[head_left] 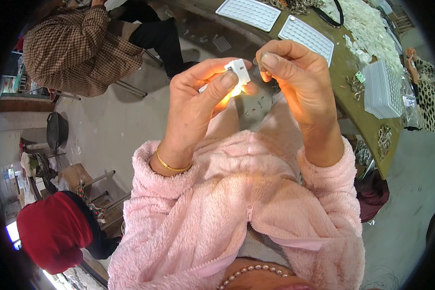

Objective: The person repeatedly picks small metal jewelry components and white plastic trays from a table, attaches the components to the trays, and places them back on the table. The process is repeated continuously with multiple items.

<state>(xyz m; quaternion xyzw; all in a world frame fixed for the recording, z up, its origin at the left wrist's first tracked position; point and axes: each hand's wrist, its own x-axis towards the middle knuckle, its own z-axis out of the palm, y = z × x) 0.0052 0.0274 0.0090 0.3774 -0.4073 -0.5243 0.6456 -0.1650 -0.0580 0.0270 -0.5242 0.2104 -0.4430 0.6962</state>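
Note:
My left hand (198,94), with a gold-coloured bangle at the wrist, grips a small white plastic light (239,71) between thumb and fingers. The piece is boxy with a small dark slot. Warm yellow light glows from its underside onto my fingers. Just to its right, apart from it, my right hand (299,72) is raised with thumb and forefinger pinched together. Whatever the pinch holds is too small to make out. Both hands are in the air over my lap, in fluffy pink sleeves.
At right, a table (345,89) bears white dimpled trays (307,38), a stack of white trays (382,89) and a heap of small white pieces (367,24). A person in a checked coat (77,50) sits at upper left. Another in red (55,232) is at lower left.

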